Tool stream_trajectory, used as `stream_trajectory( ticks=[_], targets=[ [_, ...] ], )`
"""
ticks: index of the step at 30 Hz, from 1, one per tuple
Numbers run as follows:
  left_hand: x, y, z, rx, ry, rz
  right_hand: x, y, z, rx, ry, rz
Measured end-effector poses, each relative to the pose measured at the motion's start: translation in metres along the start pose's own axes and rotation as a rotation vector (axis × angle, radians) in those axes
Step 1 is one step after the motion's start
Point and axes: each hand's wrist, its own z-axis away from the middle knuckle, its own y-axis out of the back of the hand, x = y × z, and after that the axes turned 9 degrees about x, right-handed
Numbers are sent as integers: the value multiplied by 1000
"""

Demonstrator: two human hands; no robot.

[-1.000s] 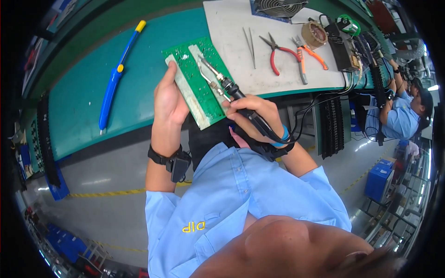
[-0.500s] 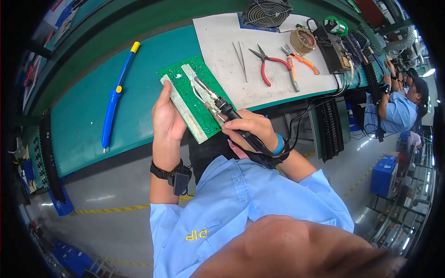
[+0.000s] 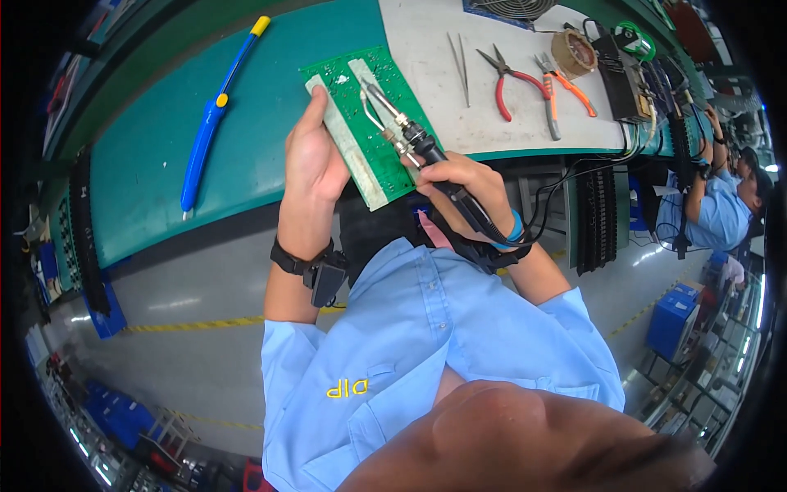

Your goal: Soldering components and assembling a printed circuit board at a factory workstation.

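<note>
My left hand (image 3: 315, 160) grips the left edge of a green circuit board (image 3: 358, 123), its thumb lying on top and the other fingers hidden underneath. Two pale strips run lengthwise along the board, which is tilted over the bench's front edge. Closed around a black soldering iron (image 3: 428, 148), my right hand (image 3: 475, 190) holds it slanting across the board. A thin metal feed tube (image 3: 370, 111) runs beside the iron's shaft. The iron's tip is over the upper part of the right strip; whether it touches, I cannot tell.
A blue solder sucker (image 3: 203, 143) lies left on the green mat. Right of the board, tweezers (image 3: 461, 70), red pliers (image 3: 504, 80) and orange cutters (image 3: 553, 94) rest on white paper. Beyond stand a round brown tin (image 3: 574, 53) and solder spool (image 3: 635, 41). A co-worker (image 3: 713, 201) sits at right.
My view has shifted, so the bench and its tools appear higher and mostly further right. My hands, the board and the iron keep nearly the same places relative to each other.
</note>
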Motion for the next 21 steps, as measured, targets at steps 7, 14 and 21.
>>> stream_trajectory(
  ticks=[7, 14, 21],
  targets=[
    [1, 4, -3, -19, 6, 8, 0, -1, 2, -8, -85, 12],
    [-1, 0, 2, 2, 7, -19, 3, -7, -4, 165, -118, 28],
    [2, -1, 2, 9, 9, -27, 0, -8, -13, 267, -346, -177]
  ],
)
